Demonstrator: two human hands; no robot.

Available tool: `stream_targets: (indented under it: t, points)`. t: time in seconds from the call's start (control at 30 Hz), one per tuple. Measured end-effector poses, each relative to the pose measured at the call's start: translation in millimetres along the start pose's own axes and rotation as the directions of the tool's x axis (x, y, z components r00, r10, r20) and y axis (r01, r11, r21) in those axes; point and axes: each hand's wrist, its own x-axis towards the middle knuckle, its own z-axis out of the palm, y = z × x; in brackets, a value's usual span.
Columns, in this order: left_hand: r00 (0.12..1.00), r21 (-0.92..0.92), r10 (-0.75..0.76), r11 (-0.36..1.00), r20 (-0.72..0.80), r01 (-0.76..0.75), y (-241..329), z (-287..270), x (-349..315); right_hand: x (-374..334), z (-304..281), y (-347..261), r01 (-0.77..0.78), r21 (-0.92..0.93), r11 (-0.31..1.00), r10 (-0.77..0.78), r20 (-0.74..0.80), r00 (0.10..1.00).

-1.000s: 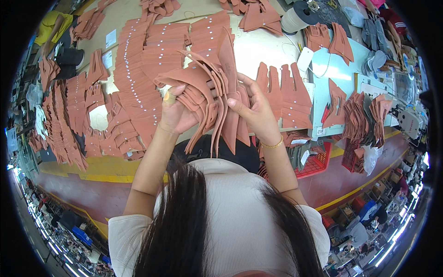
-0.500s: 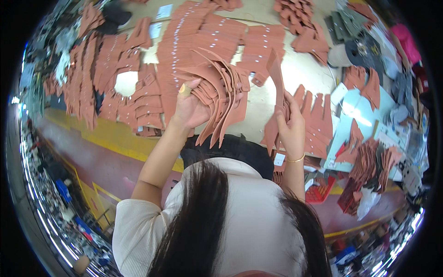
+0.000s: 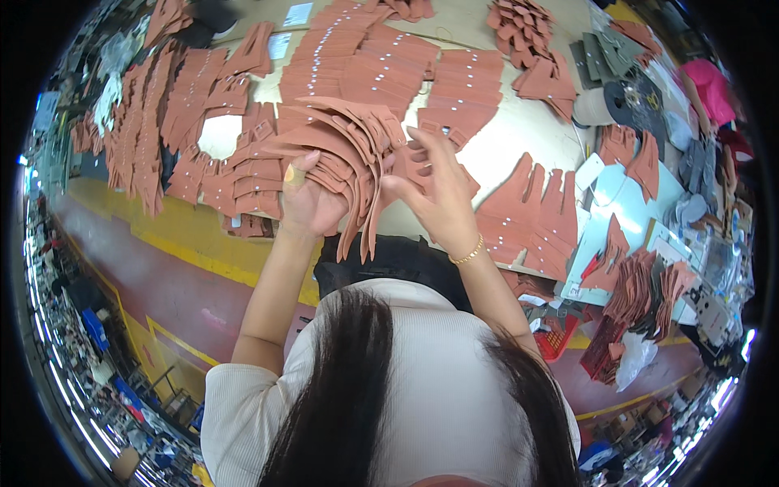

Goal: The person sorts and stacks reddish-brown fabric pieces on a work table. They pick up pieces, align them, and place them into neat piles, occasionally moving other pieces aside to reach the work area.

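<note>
My left hand [image 3: 312, 199] is wrapped round a fanned bundle of curved reddish-brown leather-like pieces [image 3: 357, 150], held above the near edge of the table. The pieces overlap, and their narrow ends hang down toward me. Just right of the bundle is my right hand [image 3: 442, 195], its thumb and fingers spread apart with nothing visibly held. Its thumb reaches close to the bundle's edge; whether it touches cannot be made out. Beyond the hands, long overlapping rows of similar pieces [image 3: 389, 69] with small white marks cover much of the table.
More pieces [image 3: 531, 211] lie to the right of my right hand, with a heap [image 3: 519, 28] farther back. A thread cone [image 3: 592, 109] stands at the right beside dark items. Lower right are a pale blue board [image 3: 665, 191], hanging pieces [image 3: 633, 284] and a red basket [image 3: 556, 339].
My right hand has moved left to the bundle, and the flat pieces it held are no longer in it. Its fingers have opened. The left hand's bundle has shifted slightly left and looks fuller.
</note>
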Motion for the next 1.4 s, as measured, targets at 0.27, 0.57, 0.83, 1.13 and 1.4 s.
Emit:
stream_targets:
  t: [0.27,0.57,0.83,1.13,1.4]
  points:
    - [0.982,0.075,-0.171,0.981,-0.075,0.177,-21,8,8,4,-22,0,-0.213,0.115,0.97,0.203,0.094,0.975]
    - [0.94,0.113,-0.322,0.944,0.109,0.31,-36,4,27,-6,-34,38,-0.202,0.342,0.918,0.261,-0.134,0.956]
    - [0.952,0.132,-0.302,0.946,0.038,0.295,-44,16,38,-7,-13,31,-0.09,0.461,0.883,0.137,-0.07,0.988]
    - [0.927,0.067,-0.375,0.925,0.003,0.374,-34,0,36,-9,-22,66,-0.263,0.384,0.885,0.291,-0.017,0.956]
    - [0.965,0.272,-0.22,0.929,-0.142,0.251,-3,-26,27,-15,-70,61,-0.215,-0.134,0.967,0.177,-0.246,0.953]
